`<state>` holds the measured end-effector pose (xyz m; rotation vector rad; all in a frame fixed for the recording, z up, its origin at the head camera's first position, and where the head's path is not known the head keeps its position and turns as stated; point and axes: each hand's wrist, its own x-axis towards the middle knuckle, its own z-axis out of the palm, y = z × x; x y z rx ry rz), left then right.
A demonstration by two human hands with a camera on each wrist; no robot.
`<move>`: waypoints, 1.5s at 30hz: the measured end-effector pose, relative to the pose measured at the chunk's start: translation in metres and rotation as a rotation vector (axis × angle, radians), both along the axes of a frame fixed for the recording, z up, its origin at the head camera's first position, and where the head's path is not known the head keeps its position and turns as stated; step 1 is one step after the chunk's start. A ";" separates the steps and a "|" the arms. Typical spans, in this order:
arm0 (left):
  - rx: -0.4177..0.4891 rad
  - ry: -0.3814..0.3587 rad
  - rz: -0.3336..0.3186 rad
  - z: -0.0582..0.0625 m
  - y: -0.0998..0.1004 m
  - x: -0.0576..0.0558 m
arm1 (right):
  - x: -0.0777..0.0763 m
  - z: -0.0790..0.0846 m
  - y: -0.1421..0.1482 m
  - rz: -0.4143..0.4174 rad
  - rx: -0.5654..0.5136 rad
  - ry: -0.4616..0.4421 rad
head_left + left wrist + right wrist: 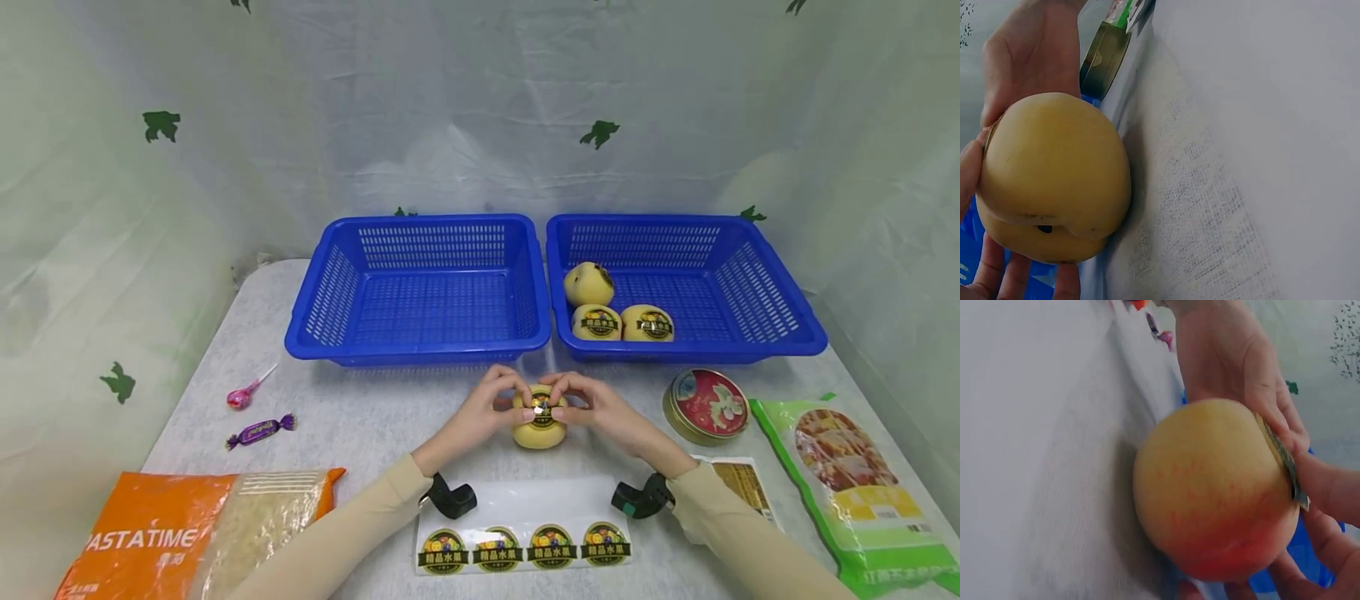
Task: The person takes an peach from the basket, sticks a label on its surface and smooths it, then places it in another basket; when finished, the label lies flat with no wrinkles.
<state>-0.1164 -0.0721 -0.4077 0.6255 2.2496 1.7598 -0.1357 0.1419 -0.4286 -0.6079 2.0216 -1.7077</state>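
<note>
A yellow apple stands on the table between both hands, with a round black-and-gold label on its upper face. My left hand holds the apple from the left, its thumb on the label. From the right, my right hand holds it too, its thumb at the label's other side. A red blush shows on the apple in the right wrist view, where one end of the label sticks out from the skin. Below the hands lies a sheet bearing several matching labels.
Behind are two blue baskets, the left one and the right one, which holds three labelled apples. A round tin, a green bag and a brown packet lie right; a lollipop, wrapped candy and orange bag left.
</note>
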 end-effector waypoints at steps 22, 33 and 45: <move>0.001 -0.048 0.073 0.005 0.000 0.000 | -0.003 0.006 -0.012 -0.151 -0.053 -0.192; -0.011 -0.037 0.072 0.001 0.002 0.001 | -0.008 0.006 -0.019 -0.218 0.013 -0.184; -0.005 0.007 0.128 -0.025 0.005 -0.006 | -0.008 0.000 -0.003 -0.074 -0.047 -0.179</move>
